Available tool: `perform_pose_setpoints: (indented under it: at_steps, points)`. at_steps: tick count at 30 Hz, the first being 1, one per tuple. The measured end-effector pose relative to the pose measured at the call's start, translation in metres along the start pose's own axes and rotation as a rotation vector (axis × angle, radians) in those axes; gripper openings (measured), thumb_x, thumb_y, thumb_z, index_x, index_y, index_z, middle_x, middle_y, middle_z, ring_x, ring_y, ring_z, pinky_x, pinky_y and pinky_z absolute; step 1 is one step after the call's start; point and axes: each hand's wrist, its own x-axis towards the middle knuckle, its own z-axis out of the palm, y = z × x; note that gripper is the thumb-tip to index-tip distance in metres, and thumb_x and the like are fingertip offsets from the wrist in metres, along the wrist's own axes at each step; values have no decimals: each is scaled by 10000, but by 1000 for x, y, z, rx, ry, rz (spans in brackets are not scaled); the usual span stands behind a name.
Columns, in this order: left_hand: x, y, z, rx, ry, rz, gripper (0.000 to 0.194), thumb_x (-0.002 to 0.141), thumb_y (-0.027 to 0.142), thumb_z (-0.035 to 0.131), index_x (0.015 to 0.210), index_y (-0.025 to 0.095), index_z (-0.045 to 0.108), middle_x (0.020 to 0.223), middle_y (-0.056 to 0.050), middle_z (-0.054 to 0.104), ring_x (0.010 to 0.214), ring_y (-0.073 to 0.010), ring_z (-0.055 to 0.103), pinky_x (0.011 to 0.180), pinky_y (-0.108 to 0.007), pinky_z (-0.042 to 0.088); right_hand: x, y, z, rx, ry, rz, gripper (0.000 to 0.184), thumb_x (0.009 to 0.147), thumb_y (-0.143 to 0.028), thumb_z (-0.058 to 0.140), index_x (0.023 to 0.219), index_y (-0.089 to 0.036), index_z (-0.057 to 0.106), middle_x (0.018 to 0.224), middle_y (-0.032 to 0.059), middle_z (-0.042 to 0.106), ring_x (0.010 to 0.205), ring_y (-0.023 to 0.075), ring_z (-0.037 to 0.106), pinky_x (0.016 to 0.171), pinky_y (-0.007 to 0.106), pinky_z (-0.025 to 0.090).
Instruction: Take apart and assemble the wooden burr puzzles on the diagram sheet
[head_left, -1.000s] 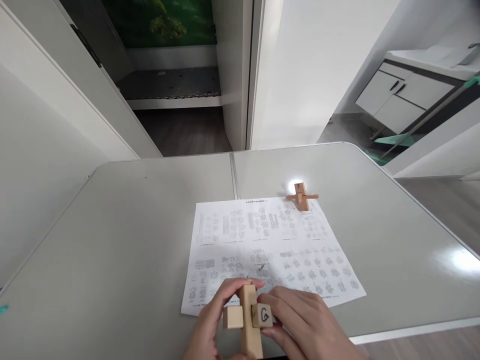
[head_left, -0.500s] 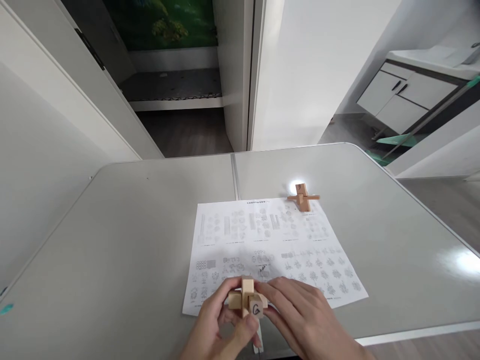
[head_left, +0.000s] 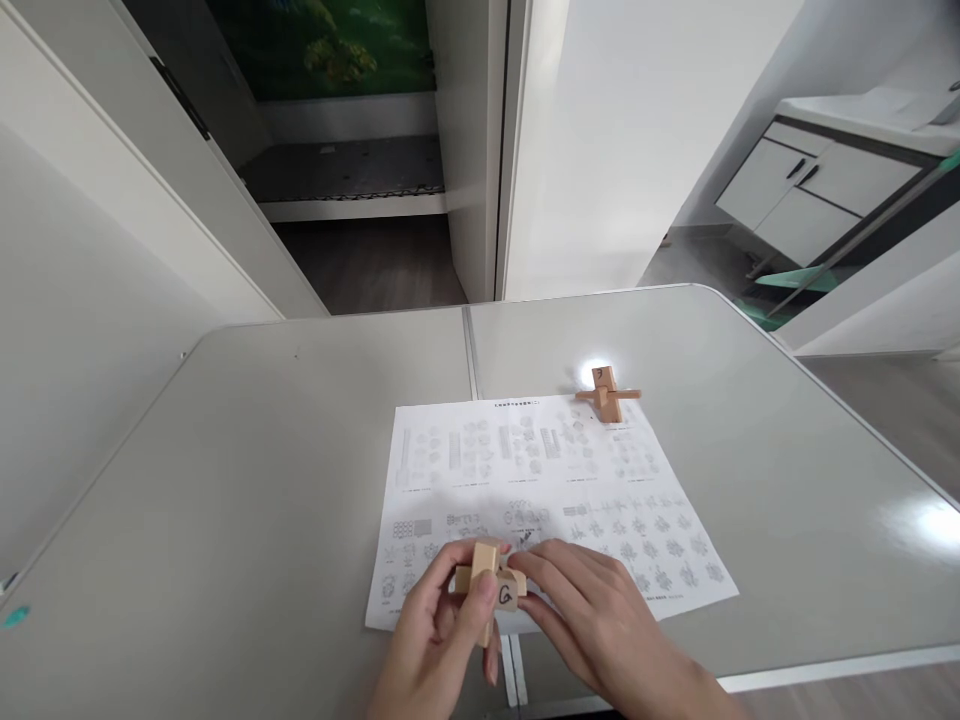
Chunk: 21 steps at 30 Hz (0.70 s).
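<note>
Both hands grip a light wooden burr puzzle [head_left: 485, 562] made of crossed square sticks, one end marked "G". My left hand [head_left: 442, 620] is closed round its left side, the thumb pressing on the upright stick. With its fingertips, my right hand [head_left: 592, 610] pinches the right end near the "G" block. The inner joints are hidden by the fingers. Below the puzzle and partly behind the hands lies a white printed sheet [head_left: 495, 490] with rows of small diagrams. A second, browner wooden cross puzzle [head_left: 606, 394] rests at the sheet's top right corner.
The grey table [head_left: 285, 480] has a metal seam [head_left: 471, 350] running across its middle. White walls and an open doorway stand beyond it. A white cabinet [head_left: 817, 185] is at the far right.
The puzzle has tilted and shifted slightly up and left in my hands. My left thumb has moved up onto the upright stick, and my right fingers have moved a little left.
</note>
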Motion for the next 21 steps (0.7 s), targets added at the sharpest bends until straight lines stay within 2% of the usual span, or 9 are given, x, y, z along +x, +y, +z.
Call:
perform_pose_setpoints:
  at_steps: [3,6,9,12,14,16,21]
  points:
    - [-2,4,-7,49,87,52,583,1008,658,554,1382,214,598,610,49,563,548,-150,524,654,-288,475,-1,5,2,45,6,54,181,1131,-218,430,1219,-194,586,952,83,742,748,233,712,609,327,513]
    - [2,7,-24,191,204,134,572,1019,666,499,1360,222,614,562,58,522,576,-172,528,641,-289,457,-4,12,4,111,1,132,172,1123,-239,461,1239,-213,585,961,72,712,721,214,670,615,321,504]
    - [19,6,-49,403,307,136,567,982,680,536,1314,232,637,617,36,592,529,-177,535,495,-267,390,-6,19,8,194,8,207,172,1120,-246,460,1235,-224,586,929,52,676,696,201,639,615,319,501]
    - [42,4,-73,596,477,233,528,972,651,548,1262,226,667,776,-19,687,648,-220,664,550,-300,494,-2,25,10,302,28,264,149,1119,-273,463,1186,-233,590,897,33,657,689,193,634,615,316,502]
    - [57,3,-85,711,560,274,512,981,646,513,1212,225,691,905,-52,739,708,-229,703,624,-335,552,5,29,11,367,35,292,134,1116,-298,479,1138,-241,598,882,26,659,691,188,629,619,310,504]
    - [69,3,-93,763,600,266,520,974,650,508,1195,219,695,977,-64,767,689,-219,709,617,-338,562,18,33,13,421,39,306,131,1108,-319,501,1098,-242,607,884,28,673,695,184,622,618,301,503]
    - [90,6,-101,843,675,291,446,988,588,521,1153,214,700,1006,-57,789,633,-192,696,618,-331,543,57,48,17,504,12,297,168,1087,-353,538,1105,-222,640,938,50,720,717,182,616,625,298,503]
